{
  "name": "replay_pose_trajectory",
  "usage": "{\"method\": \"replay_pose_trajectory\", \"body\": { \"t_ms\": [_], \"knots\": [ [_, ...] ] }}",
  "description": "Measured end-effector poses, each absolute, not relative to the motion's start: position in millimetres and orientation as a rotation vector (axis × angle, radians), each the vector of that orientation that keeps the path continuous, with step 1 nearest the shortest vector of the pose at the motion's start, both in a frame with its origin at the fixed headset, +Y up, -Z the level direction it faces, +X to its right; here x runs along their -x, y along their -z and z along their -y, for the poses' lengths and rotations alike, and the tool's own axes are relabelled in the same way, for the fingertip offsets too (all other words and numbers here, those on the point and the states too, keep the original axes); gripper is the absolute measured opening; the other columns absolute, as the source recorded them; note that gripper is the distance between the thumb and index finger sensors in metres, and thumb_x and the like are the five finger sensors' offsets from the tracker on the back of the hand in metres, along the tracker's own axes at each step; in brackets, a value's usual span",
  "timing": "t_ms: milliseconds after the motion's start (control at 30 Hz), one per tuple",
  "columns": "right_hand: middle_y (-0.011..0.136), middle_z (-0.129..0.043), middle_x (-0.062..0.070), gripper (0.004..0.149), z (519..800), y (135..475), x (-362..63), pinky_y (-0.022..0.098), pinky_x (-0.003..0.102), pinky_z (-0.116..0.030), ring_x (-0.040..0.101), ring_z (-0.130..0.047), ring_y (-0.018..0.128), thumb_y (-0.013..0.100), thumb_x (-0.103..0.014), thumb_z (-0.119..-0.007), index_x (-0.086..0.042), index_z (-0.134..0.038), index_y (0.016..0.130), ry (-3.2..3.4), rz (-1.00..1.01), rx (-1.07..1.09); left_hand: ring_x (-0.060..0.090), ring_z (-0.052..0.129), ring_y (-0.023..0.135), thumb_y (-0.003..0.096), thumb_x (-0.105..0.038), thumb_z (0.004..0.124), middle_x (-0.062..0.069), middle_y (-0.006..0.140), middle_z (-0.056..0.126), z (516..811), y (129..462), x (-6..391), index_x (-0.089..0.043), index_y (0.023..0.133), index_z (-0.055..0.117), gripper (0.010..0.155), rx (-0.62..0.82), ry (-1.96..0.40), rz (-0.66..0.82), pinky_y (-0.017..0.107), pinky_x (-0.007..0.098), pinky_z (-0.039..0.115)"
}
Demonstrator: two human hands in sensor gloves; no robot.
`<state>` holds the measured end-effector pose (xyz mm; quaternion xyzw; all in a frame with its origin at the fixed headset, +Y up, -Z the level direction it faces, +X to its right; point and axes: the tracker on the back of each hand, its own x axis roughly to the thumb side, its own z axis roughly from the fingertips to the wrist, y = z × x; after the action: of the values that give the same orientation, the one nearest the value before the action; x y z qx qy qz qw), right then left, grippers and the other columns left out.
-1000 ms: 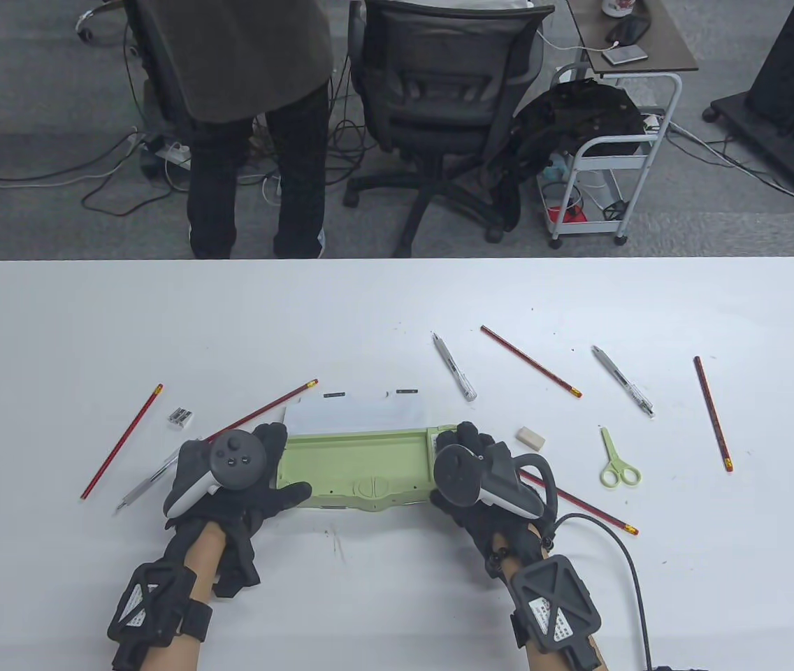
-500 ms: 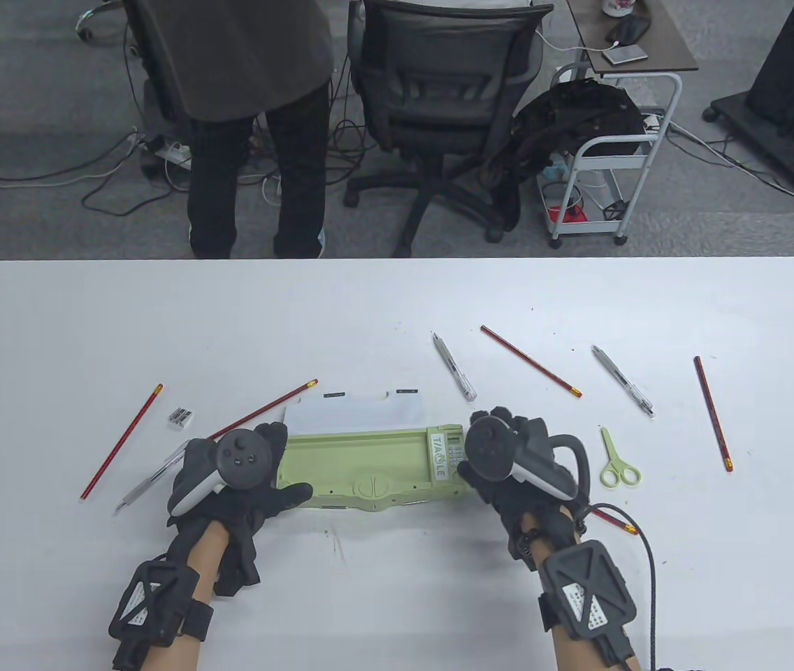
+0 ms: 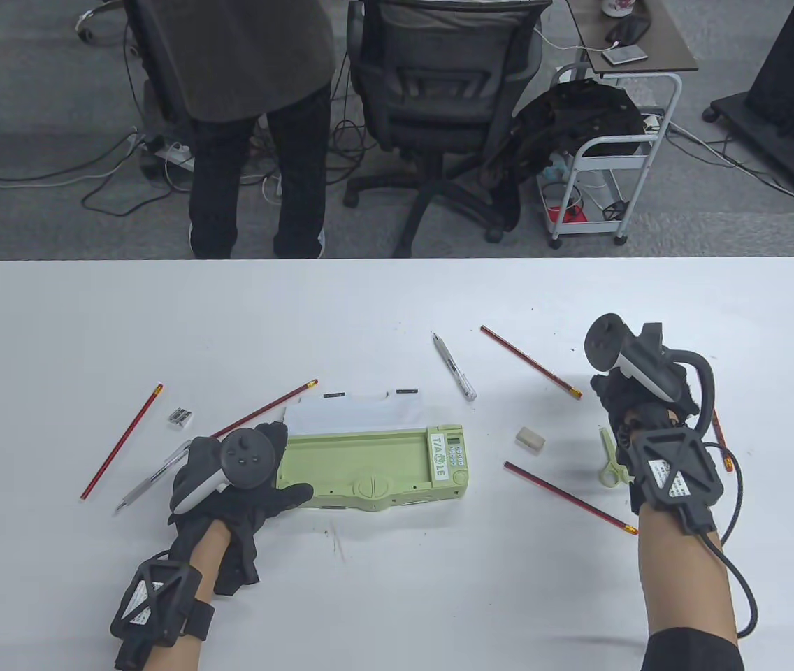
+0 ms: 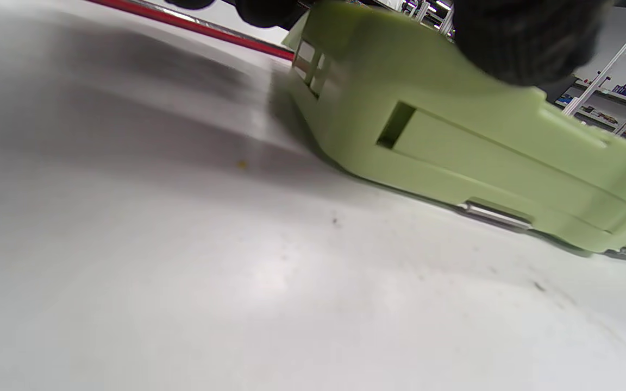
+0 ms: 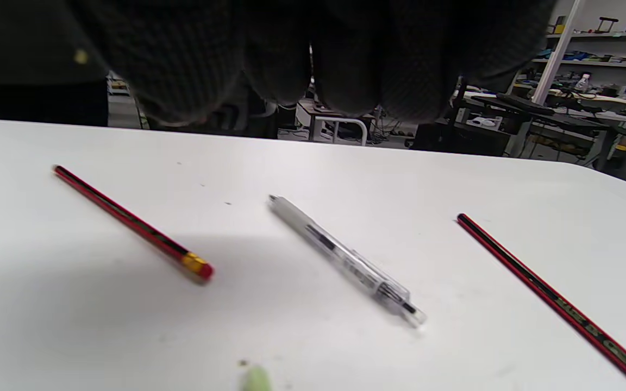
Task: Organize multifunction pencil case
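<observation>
I start from the white tabletop (image 3: 397, 594), which carries everything: the green pencil case (image 3: 372, 468) lies open near its middle front, white lid panel folded back beyond it, tray empty as far as I can see. My left hand (image 3: 243, 482) rests on the case's left end, thumb along the front edge, fingers curled over the corner, so that grip is clamped on the case and should keep it from sliding. My right hand (image 3: 638, 398) hangs well off to the right, above a clear pen (image 5: 345, 260) that lies between two red pencils; the wrist view shows the fingers (image 5: 345, 60) hanging loosely apart, holding nothing. The pen looks like the piece to fetch, so I would come down over its middle, pinch across the barrel with thumb and forefinger, and lift it level, because a smooth round barrel may roll away. I would avoid sweeping the red pencil (image 5: 133, 222) beside it. Then I'd lay the pen lengthwise in the tray. The green scissors (image 3: 610, 461) and eraser (image 3: 530, 437) wait nearby.
</observation>
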<state>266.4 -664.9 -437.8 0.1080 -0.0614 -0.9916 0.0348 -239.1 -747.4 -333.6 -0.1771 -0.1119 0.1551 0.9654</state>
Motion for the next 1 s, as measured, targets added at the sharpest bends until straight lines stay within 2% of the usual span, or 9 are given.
{"method": "replay_pose_trajectory", "body": {
  "t_ms": [200, 367, 767, 1000],
  "knots": [
    [0.099, -0.074, 0.021, 0.059, 710.4, 463.3, -286.9, 0.065, 0.06, -0.071, 0.048, -0.082, 0.084, 0.046, -0.039, -0.082, -0.011, -0.072, 0.097, 2.968, 0.297, -0.421, 0.057, 0.035, 0.111, 0.0417, -0.061, 0.073, 0.023, 0.125, 0.034, 747.1, 334.0, 238.3, -0.01, 0.117, 0.026, 0.102, 0.36, -0.301, 0.225, 0.071, 0.075, 0.041],
    [0.098, -0.075, 0.021, 0.059, 734.6, 472.0, -294.3, 0.064, 0.06, -0.072, 0.047, -0.083, 0.083, 0.046, -0.039, -0.081, -0.01, -0.072, 0.097, 2.92, 0.346, -0.455, 0.057, 0.035, 0.111, 0.0416, -0.061, 0.073, 0.023, 0.125, 0.034, 747.2, 334.1, 238.1, -0.011, 0.117, 0.026, 0.102, 0.361, -0.303, 0.224, 0.071, 0.075, 0.041],
    [0.083, -0.088, 0.018, 0.048, 742.4, 480.8, -287.2, 0.058, 0.055, -0.08, 0.039, -0.094, 0.068, 0.045, -0.034, -0.082, -0.01, -0.082, 0.085, 2.839, 0.26, -0.421, 0.057, 0.035, 0.111, 0.0414, -0.061, 0.073, 0.023, 0.125, 0.034, 747.1, 333.9, 237.4, -0.01, 0.117, 0.026, 0.102, 0.36, -0.289, 0.223, 0.071, 0.075, 0.041],
    [0.078, -0.091, 0.018, 0.047, 742.8, 487.0, -283.8, 0.056, 0.055, -0.081, 0.037, -0.096, 0.064, 0.045, -0.035, -0.082, -0.008, -0.083, 0.083, 2.804, 0.332, -0.401, 0.057, 0.035, 0.111, 0.0412, -0.061, 0.073, 0.023, 0.125, 0.035, 747.1, 333.8, 237.3, -0.01, 0.117, 0.026, 0.102, 0.359, -0.289, 0.222, 0.071, 0.075, 0.041]
  ]
}}
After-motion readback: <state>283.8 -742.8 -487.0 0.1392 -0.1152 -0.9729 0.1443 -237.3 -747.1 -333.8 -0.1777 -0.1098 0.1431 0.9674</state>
